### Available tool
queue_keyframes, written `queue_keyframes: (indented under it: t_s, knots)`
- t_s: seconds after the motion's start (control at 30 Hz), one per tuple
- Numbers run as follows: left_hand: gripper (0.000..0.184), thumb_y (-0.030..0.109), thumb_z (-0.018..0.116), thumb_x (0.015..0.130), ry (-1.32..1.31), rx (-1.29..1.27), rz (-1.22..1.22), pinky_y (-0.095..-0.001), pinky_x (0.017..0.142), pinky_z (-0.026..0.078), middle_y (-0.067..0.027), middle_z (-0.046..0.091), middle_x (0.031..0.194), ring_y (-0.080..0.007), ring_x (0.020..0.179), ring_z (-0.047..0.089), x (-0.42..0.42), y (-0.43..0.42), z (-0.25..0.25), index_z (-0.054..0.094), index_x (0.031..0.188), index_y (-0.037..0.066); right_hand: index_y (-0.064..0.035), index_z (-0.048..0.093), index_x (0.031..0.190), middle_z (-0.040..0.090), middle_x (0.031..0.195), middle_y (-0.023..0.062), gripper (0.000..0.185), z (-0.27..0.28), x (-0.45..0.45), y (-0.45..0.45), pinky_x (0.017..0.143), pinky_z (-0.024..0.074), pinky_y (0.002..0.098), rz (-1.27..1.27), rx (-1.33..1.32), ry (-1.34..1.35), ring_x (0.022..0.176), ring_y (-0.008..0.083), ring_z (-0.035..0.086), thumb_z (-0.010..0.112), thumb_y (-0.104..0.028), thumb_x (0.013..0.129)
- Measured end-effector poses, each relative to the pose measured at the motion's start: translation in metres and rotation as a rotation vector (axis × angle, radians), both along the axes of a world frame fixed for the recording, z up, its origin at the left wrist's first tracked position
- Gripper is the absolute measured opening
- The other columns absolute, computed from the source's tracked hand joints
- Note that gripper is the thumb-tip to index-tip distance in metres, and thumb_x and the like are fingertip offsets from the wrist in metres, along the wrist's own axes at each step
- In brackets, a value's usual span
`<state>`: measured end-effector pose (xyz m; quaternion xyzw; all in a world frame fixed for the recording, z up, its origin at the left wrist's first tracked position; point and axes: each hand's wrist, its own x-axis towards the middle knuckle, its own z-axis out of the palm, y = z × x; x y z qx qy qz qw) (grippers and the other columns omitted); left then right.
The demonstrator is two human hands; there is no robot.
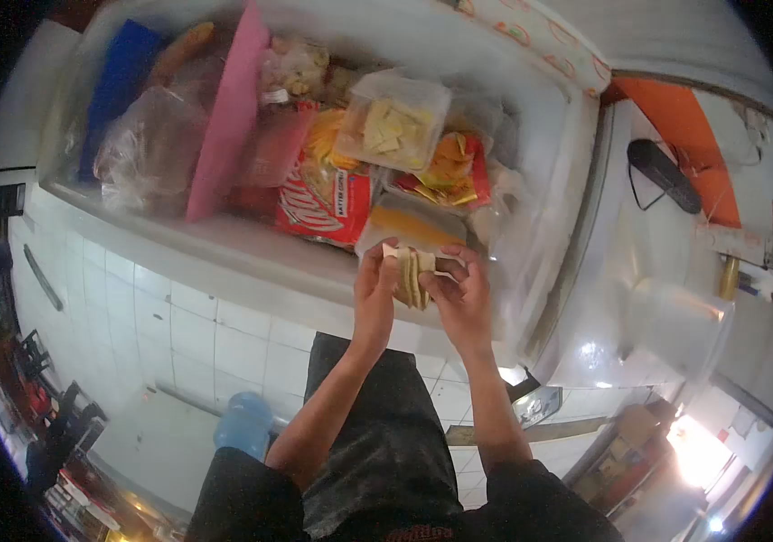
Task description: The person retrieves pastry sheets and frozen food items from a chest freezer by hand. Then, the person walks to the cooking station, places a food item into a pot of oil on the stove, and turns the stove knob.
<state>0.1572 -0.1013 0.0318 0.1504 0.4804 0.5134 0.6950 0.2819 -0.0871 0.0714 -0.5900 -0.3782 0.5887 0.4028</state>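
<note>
Both hands hold a small stack of thin, pale yellow slices (414,278) at the front rim of an open chest freezer (251,257). My left hand (375,287) grips the stack's left side, fingers bent around it. On the other side my right hand (460,294) pinches the slices between thumb and fingers. What the slices are made of I cannot make out. Just beyond the hands lies a clear container (409,226) with something orange-yellow inside. Farther in, an open plastic tub (395,122) holds similar pale yellow pieces.
Inside the freezer are a red printed bag (323,203), a red and yellow packet (454,172), a pink divider (231,113), a clear plastic bag (151,144) and a blue panel (120,95). A black object with a strap (664,174) lies on the right. A blue rounded container (243,423) stands lower left.
</note>
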Motion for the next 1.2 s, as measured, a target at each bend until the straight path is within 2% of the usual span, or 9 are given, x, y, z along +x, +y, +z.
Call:
queue_keyframes:
  t_s: [0.07, 0.2, 0.27, 0.6, 0.67, 0.77, 0.93, 1.13, 1.2]
  knots:
    - [0.046, 0.021, 0.053, 0.098, 0.071, 0.027, 0.097, -0.0289, 0.096, 0.044, -0.0091, 0.058, 0.121, -0.0155, 0.110, 0.056, -0.019, 0.010, 0.004, 0.040, 0.136, -0.002, -0.0054, 0.047, 0.123, 0.066, 0.103, 0.0103, 0.040, 0.003, -0.024, 0.012, 0.077, 0.0558, 0.0291, 0.020, 0.052, -0.128, 0.096, 0.0165, 0.065, 0.067, -0.005, 0.088]
    - [0.050, 0.012, 0.061, 0.093, 0.082, 0.125, 0.001, -0.0288, 0.091, 0.046, -0.0077, 0.059, 0.118, -0.0140, 0.106, 0.057, -0.059, 0.030, 0.014, 0.041, 0.136, -0.002, -0.0044, 0.051, 0.120, 0.069, 0.099, 0.0123, 0.037, 0.022, -0.062, 0.039, 0.073, 0.0570, 0.0287, 0.124, 0.146, -0.357, 0.089, 0.0177, 0.068, 0.068, -0.002, 0.087]
    - [0.053, 0.007, 0.065, 0.089, -0.016, 0.016, -0.044, -0.0277, 0.091, 0.046, -0.0074, 0.058, 0.119, -0.0132, 0.107, 0.056, -0.078, 0.037, 0.013, 0.043, 0.136, -0.001, -0.0042, 0.053, 0.119, 0.070, 0.099, 0.0124, 0.036, 0.016, -0.073, 0.049, 0.073, 0.0568, 0.0284, 0.149, 0.129, -0.298, 0.090, 0.0172, 0.068, 0.068, -0.001, 0.086]
    - [0.050, 0.017, 0.056, 0.091, 0.040, -0.027, -0.114, -0.0306, 0.095, 0.044, -0.0076, 0.058, 0.122, -0.0157, 0.110, 0.056, -0.126, 0.053, -0.016, 0.043, 0.138, 0.002, -0.0020, 0.054, 0.119, 0.067, 0.104, 0.0114, 0.035, -0.006, -0.105, 0.071, 0.081, 0.0525, 0.0257, -0.008, -0.026, 0.006, 0.096, 0.0128, 0.063, 0.068, -0.006, 0.088]
    - [0.053, 0.026, 0.047, 0.095, -0.358, 0.007, 0.009, -0.0332, 0.098, 0.043, -0.0088, 0.056, 0.126, -0.0192, 0.111, 0.056, -0.128, 0.055, -0.015, 0.038, 0.141, 0.003, -0.0027, 0.054, 0.119, 0.066, 0.106, 0.0101, 0.033, -0.005, -0.106, 0.073, 0.083, 0.0521, 0.0258, -0.087, -0.105, 0.095, 0.096, 0.0128, 0.063, 0.067, -0.009, 0.089]
    - [0.054, 0.032, 0.041, 0.097, -0.480, 0.034, 0.004, -0.0340, 0.097, 0.043, -0.0091, 0.053, 0.129, -0.0202, 0.113, 0.056, -0.136, 0.062, 0.001, 0.034, 0.144, 0.004, -0.0038, 0.051, 0.123, 0.064, 0.113, 0.0085, 0.035, -0.014, -0.098, 0.072, 0.085, 0.0520, 0.0286, -0.187, -0.223, 0.224, 0.101, 0.0142, 0.062, 0.065, -0.011, 0.091]
    - [0.055, 0.034, 0.041, 0.099, -0.233, -0.086, -0.049, -0.0337, 0.098, 0.041, -0.0069, 0.052, 0.130, -0.0172, 0.115, 0.053, -0.130, 0.066, -0.003, 0.034, 0.144, 0.005, -0.0067, 0.046, 0.133, 0.058, 0.122, 0.0082, 0.048, -0.020, -0.093, 0.073, 0.090, 0.0506, 0.0342, -0.203, -0.230, 0.449, 0.113, 0.0157, 0.056, 0.066, -0.014, 0.090]
    - [0.055, 0.035, 0.044, 0.099, -0.150, -0.054, -0.157, -0.0321, 0.102, 0.036, -0.0048, 0.051, 0.131, -0.0152, 0.119, 0.049, -0.106, 0.069, 0.005, 0.035, 0.144, 0.005, -0.0071, 0.038, 0.140, 0.051, 0.128, 0.0110, 0.059, -0.030, -0.086, 0.079, 0.097, 0.0459, 0.0338, -0.149, -0.106, 0.198, 0.117, 0.0205, 0.052, 0.066, -0.025, 0.091]
    - [0.055, 0.034, 0.044, 0.099, -0.151, -0.045, -0.171, -0.0318, 0.103, 0.035, -0.0044, 0.051, 0.131, -0.0151, 0.120, 0.048, -0.098, 0.070, -0.001, 0.035, 0.144, 0.004, -0.0114, 0.038, 0.139, 0.045, 0.132, 0.0087, 0.054, -0.021, -0.079, 0.081, 0.097, 0.0450, 0.0303, -0.156, -0.299, 0.463, 0.118, 0.0209, 0.050, 0.064, -0.017, 0.092]
